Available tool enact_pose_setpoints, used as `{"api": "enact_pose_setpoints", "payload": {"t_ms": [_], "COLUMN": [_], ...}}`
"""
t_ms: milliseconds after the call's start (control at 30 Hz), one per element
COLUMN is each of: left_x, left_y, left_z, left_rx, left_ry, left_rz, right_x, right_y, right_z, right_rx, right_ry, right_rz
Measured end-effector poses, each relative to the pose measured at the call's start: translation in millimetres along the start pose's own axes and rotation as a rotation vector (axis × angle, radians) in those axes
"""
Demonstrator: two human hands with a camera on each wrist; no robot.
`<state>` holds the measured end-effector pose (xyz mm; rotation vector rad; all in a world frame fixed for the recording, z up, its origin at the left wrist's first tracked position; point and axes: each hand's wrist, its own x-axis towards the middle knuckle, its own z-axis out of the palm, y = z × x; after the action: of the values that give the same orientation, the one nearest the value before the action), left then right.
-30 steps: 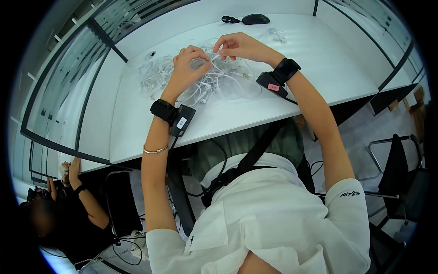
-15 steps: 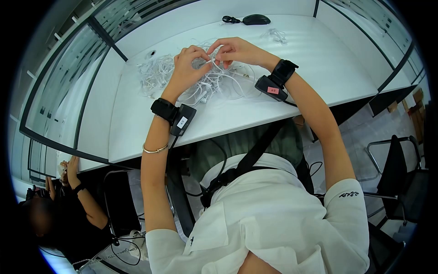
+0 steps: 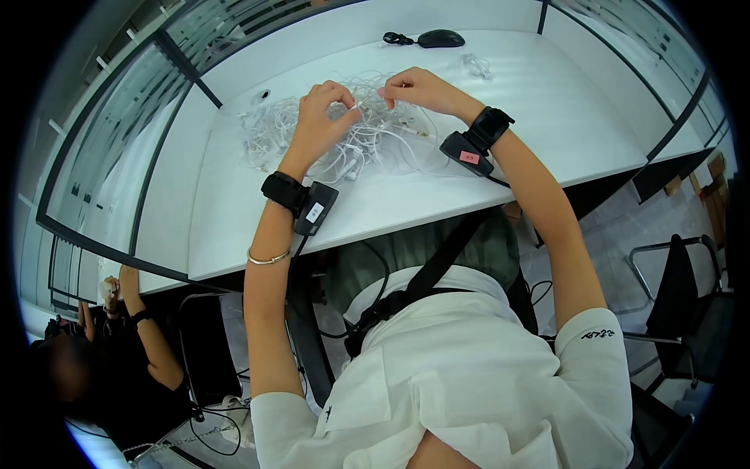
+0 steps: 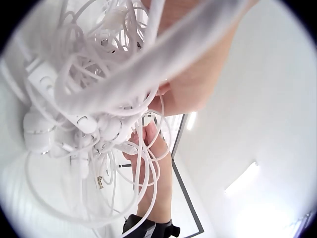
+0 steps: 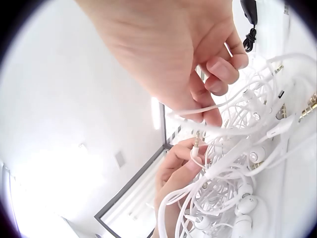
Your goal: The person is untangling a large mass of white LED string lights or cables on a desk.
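A tangled heap of white earphone cables lies on the desk under both hands. My left hand is at its middle, thumb and fingers curled; in the right wrist view, the left hand pinches a white cable beside a metal-tipped plug. To its right, above the heap, my right hand pinches a thin white cable between thumb and index finger, other fingers curled. Earbuds and more plugs hang among the loops. Close cable loops partly hide the left fingertips in the left wrist view.
A black mouse with its bundled cord lies at the back of the white desk. A small white cable bundle sits right of the heap. Framed glass partitions surround the desk; another person is at lower left.
My right hand came close to the left fingertips, then drew away to the right, widening the gap between them. My left hand has stayed almost in place.
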<state>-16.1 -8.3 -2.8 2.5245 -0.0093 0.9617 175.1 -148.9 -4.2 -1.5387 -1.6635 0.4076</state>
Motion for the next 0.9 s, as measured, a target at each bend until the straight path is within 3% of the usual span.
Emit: {"api": "enact_pose_setpoints", "payload": {"t_ms": [100,200,233,567,767,900], "left_x": [1,0,0,0,-1,-1], "left_y": [4,5,5,3,-2,-2], "left_z": [-2,0,0,-1,0,1], "left_rx": [-0.036,-0.030,-0.037,-0.084,-0.099,-0.109], "left_ry": [-0.019,-0.018,-0.019,-0.071,-0.056,-0.011], "left_rz": [-0.015,-0.010,-0.006,0.006,0.015,-0.043], "right_x": [0,-1,0,3,-5,-9], "right_y": [-2,-1,2,0,-12,-21], "right_z": [4,11,13,9,-1,-7], "right_rx": [-0.052,-0.081,-0.022,0.183,0.075,0.125], "right_ry": [0.083,0.014,-0.031,-0.116,-0.163,-0.182], "right_rz": [-0.100,-0.163,-0.094,-0.009,-0.043,0.051]}}
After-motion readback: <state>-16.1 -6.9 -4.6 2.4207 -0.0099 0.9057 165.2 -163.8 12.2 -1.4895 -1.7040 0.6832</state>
